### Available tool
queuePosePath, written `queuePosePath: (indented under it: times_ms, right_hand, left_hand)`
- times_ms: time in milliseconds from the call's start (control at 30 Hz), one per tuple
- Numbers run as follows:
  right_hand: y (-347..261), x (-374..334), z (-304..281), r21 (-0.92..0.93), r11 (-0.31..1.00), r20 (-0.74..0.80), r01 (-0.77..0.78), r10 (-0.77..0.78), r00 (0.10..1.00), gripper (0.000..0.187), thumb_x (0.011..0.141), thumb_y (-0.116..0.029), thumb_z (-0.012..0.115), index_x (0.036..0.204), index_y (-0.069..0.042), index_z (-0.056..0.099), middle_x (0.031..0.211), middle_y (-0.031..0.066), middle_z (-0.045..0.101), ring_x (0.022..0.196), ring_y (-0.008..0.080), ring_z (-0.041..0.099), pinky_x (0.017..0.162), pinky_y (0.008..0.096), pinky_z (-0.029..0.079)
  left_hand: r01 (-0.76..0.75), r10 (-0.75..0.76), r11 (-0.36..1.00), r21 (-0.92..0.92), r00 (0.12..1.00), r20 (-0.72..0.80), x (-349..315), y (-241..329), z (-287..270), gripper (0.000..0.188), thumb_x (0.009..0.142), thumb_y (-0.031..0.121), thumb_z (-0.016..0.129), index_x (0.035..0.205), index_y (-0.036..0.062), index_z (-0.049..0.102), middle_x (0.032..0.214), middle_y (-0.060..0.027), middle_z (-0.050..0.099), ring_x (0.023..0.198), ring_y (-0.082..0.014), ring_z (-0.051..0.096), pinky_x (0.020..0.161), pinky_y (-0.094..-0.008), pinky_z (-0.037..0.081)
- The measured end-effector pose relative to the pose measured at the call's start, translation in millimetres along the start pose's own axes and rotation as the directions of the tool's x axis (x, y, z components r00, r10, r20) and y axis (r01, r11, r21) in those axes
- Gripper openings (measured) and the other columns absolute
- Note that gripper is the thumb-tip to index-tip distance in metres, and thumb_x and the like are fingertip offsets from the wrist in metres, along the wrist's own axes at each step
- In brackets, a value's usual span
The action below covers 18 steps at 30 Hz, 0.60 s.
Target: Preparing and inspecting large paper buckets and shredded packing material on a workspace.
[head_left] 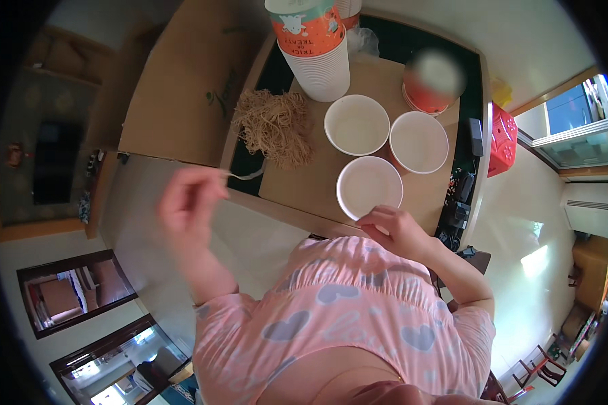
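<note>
My left hand (192, 197), a little blurred, is off the table's left front edge with its fingers pinched on one end of a thin pale string (246, 177). The string trails toward a loose heap of beige strings (273, 128) on the table. At the front edge, my right hand (393, 228) curls its fingers on the rim of the nearest white paper tub (369, 187). Two more open tubs stand just beyond it, a middle tub (357, 125) and a right tub (419, 142). All three show pale insides.
A tall stack of paper tubs (317, 67) with an orange printed band rises at the back. Another orange-and-white tub (429, 84) is blurred at back right. A large cardboard box (182, 94) stands left; black devices (458, 214) and a red stool (501, 142) are right.
</note>
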State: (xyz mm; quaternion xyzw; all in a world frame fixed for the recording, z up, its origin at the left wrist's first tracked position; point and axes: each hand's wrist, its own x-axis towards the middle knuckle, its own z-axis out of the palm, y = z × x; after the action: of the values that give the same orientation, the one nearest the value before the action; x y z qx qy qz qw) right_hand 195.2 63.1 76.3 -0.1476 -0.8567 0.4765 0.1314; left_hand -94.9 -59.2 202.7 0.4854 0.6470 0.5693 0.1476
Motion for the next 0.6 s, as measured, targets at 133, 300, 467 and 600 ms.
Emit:
queuePosePath:
  times_ms: [133, 300, 467, 600]
  right_hand:
    - [-9.2, 14.5, 10.6, 0.196, 0.979, -0.26, 0.064, -0.011, 0.966, 0.038, 0.082, -0.008, 0.068, 0.117, -0.004, 0.055, 0.108, 0.0133, 0.059, 0.095, 0.0294, 0.061, 0.08, 0.0358, 0.051]
    - [11.8, 7.7, 46.0, 0.608, 0.789, -0.124, -0.09, 0.206, 0.971, 0.052, 0.086, -0.012, 0.066, 0.132, -0.003, 0.041, 0.096, 0.0101, 0.062, 0.087, 0.0187, 0.064, 0.075, 0.0311, 0.052]
    - [32.3, -43.6, 60.0, 0.52, 0.741, -0.044, -0.425, 0.52, 0.853, 0.021, 0.087, -0.013, 0.063, 0.106, -0.004, 0.058, 0.063, 0.0057, 0.058, 0.052, 0.012, 0.056, 0.049, 0.0288, 0.043]
    - [53.3, -60.7, 71.4, 0.45, 0.806, -0.109, -0.384, 0.476, 0.873, 0.016, 0.084, -0.018, 0.066, 0.089, -0.002, 0.063, 0.068, 0.009, 0.062, 0.06, 0.0184, 0.061, 0.055, 0.0327, 0.045]
  left_hand:
    - [0.179, -0.246, 0.968, 0.174, 0.805, 0.54, -21.4, -19.0, 64.9, 0.006, 0.081, 0.002, 0.066, 0.088, 0.0019, 0.066, 0.077, -0.0055, 0.064, 0.066, -0.0091, 0.058, 0.057, -0.0229, 0.045]
    - [0.29, -0.342, 0.937, 0.192, 0.66, 0.669, -67.4, -76.1, 139.0, 0.011, 0.082, 0.003, 0.066, 0.092, -0.0004, 0.067, 0.08, -0.0095, 0.068, 0.073, -0.0135, 0.065, 0.065, -0.0273, 0.051]
    - [0.341, -0.452, 0.887, 0.313, 0.493, 0.744, -86.5, -90.8, 149.9, 0.014, 0.081, 0.011, 0.067, 0.088, -0.0005, 0.068, 0.079, -0.0123, 0.069, 0.07, -0.0175, 0.066, 0.066, -0.0314, 0.051]
    - [0.36, -0.458, 0.878, 0.315, 0.446, 0.769, -103.6, -100.2, 157.1, 0.014, 0.081, 0.011, 0.066, 0.089, -0.0002, 0.068, 0.078, -0.0107, 0.069, 0.069, -0.016, 0.065, 0.067, -0.0298, 0.051]
